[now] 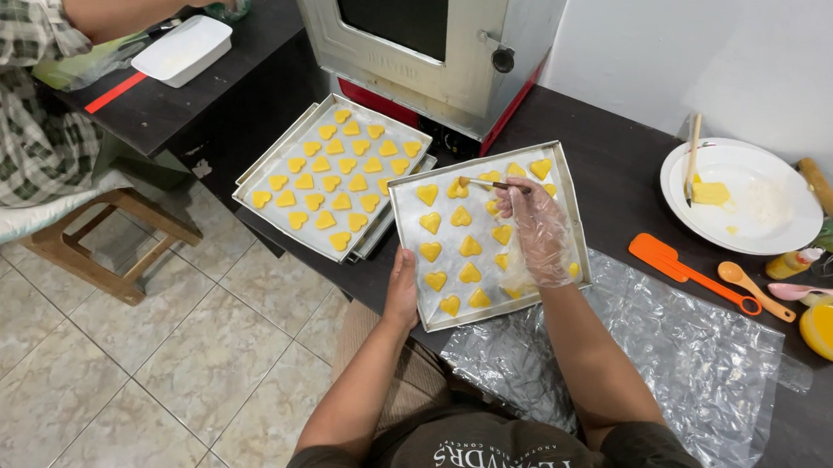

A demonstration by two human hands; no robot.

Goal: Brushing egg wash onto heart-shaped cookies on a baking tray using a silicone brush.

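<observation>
A flat silver baking tray (406, 227) is laid on the dark table, turned a little so its corners point off to the side. Yellow heart-shaped cookies (430, 223) are set out on it in rows, apart from each other, and some are hidden under the gloved hand. The left edge of the tray is touched by the left hand (402, 290). A thin brush (490, 183) is held in the right hand (539, 228), which is covered by a clear plastic glove. The brush tip seems to be pressed on a heart near the top of the tray
</observation>
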